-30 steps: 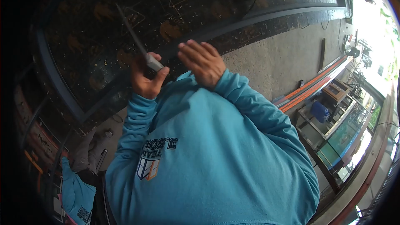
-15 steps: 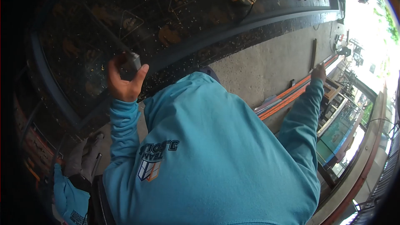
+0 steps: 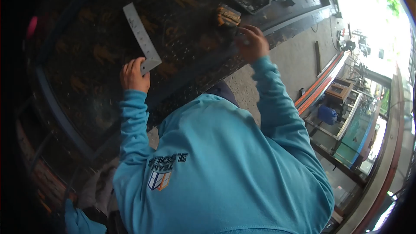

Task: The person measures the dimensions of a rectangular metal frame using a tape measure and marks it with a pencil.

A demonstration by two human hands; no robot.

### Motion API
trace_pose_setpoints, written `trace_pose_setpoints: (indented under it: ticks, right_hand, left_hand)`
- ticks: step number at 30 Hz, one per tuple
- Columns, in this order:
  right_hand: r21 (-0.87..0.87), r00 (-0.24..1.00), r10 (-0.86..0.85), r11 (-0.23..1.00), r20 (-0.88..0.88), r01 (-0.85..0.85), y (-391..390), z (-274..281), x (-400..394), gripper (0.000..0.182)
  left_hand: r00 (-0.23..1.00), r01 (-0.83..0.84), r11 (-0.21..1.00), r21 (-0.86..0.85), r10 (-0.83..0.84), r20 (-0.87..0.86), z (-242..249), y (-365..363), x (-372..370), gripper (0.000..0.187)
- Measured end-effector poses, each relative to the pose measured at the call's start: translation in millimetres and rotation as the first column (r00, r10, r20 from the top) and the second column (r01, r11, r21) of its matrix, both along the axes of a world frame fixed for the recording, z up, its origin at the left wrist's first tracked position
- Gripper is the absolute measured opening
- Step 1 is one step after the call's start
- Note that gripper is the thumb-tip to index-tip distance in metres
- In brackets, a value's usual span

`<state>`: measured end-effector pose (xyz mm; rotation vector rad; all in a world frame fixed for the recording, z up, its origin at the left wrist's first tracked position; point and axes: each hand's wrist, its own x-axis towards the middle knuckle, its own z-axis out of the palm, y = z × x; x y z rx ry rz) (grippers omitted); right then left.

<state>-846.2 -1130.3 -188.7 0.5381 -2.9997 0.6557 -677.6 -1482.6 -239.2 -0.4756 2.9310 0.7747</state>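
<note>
My left hand [image 3: 135, 76] grips the short arm of a metal try square [image 3: 141, 34], its fingers wrapped over the end. The square's marked blade points away across the dark tabletop [image 3: 104, 99]. Farther right, my right hand [image 3: 253, 44] is over the table's near edge, fingers curled and slightly blurred. A small pale bit shows at its fingertips, but I cannot tell what it is. Just beyond those fingers lies a black and orange-yellow tape measure [image 3: 228, 16].
A black tray [image 3: 249, 0] of tools, one with a green handle, stands at the far right of the table. Orange bars [image 3: 318, 80] lie along the floor at right. A wooden frame [image 3: 339, 88] and a blue bundle [image 3: 327, 115] are beside them. Another blue sleeve shows at lower left.
My right hand has come in from far right to near the tape measure. My left hand has turned the square from edge-on to flat face showing. The view has shifted.
</note>
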Motion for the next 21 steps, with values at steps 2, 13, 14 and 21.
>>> trace_pose_setpoints:
  ticks: [2, 13, 14, 21]
  right_hand:
    - [0.023, 1.000, 0.010, 1.000, -0.008, -0.010, -25, -8, -14, 0.038]
    - [-0.163, 0.978, 0.171, 0.968, -0.119, -0.189, -13, -14, -117, 0.041]
    - [-0.238, 0.980, 0.090, 0.962, -0.175, -0.130, 10, -13, -144, 0.040]
    - [0.398, 0.885, -0.466, 0.810, -0.010, 0.431, 219, -45, -321, 0.037]
  left_hand:
    - [1.000, -0.008, 0.999, -0.051, 0.006, -0.030, 6, 11, 3, 0.052]
    - [0.975, -0.083, 0.989, 0.123, 0.107, -0.196, 35, 90, 11, 0.035]
    - [0.973, -0.095, 0.989, 0.113, 0.116, -0.199, 36, 101, 10, 0.035]
    - [0.941, -0.322, 0.945, 0.058, 0.326, -0.087, 58, 173, -2, 0.033]
